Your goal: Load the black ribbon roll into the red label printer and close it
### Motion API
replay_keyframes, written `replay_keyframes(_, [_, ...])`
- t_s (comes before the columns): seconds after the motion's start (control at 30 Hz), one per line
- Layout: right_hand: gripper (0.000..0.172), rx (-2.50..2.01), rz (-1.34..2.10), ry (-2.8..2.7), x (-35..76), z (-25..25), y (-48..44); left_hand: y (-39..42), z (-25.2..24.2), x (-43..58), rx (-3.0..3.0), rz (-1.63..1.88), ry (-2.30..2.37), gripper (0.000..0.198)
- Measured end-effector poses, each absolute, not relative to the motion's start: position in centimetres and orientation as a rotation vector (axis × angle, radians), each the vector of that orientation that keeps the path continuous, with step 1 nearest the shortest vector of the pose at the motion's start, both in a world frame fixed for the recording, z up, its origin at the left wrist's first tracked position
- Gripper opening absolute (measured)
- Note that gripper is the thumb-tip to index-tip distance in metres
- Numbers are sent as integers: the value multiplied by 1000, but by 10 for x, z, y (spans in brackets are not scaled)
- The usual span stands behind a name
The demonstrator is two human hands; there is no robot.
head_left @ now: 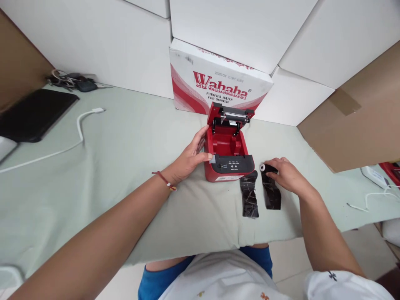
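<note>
A small red label printer (229,166) sits on the cloth with its lid (233,116) tilted up, showing a red inner bay. My left hand (190,160) grips its left side, the thumb pressing the front left corner by the black panel and the fingers along the side wall. Just right of the printer, my right hand (286,175) pinches a small roll of black ribbon (268,168) with a white core end. A loose black tail (272,193) hangs from it onto the cloth. Beside the printer's front right corner lies another black ribbon strip (249,196), crinkled.
Behind the printer stands a Wahaha water carton (220,79) against white boxes. A white cable (81,125), a dark tablet-like slab (36,114) and keys (78,81) lie at the left. Brown cardboard (359,112) and another cable (368,200) are at the right.
</note>
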State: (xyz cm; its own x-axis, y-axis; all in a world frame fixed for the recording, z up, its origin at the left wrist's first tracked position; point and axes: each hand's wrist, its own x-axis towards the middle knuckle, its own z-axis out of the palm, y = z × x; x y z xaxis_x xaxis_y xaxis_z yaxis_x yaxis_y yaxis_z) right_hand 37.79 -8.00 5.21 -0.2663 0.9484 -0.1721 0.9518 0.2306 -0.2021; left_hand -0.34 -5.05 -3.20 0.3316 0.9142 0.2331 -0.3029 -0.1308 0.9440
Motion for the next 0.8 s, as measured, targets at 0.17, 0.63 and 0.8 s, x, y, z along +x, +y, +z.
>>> replay_keyframes(0.17, [41,1781,-620,2521,364,121,-89,-53,-28,-2,1288,1161,658,109])
replay_keyframes(0.63, [24,1413,22,2561,189,138,-34,-51,-32,3,1259,1180,691,121])
replay_keyframes(0.8, [29,1469,45,2520,173,111,-22,-50,-32,1,1285,1177,661,109])
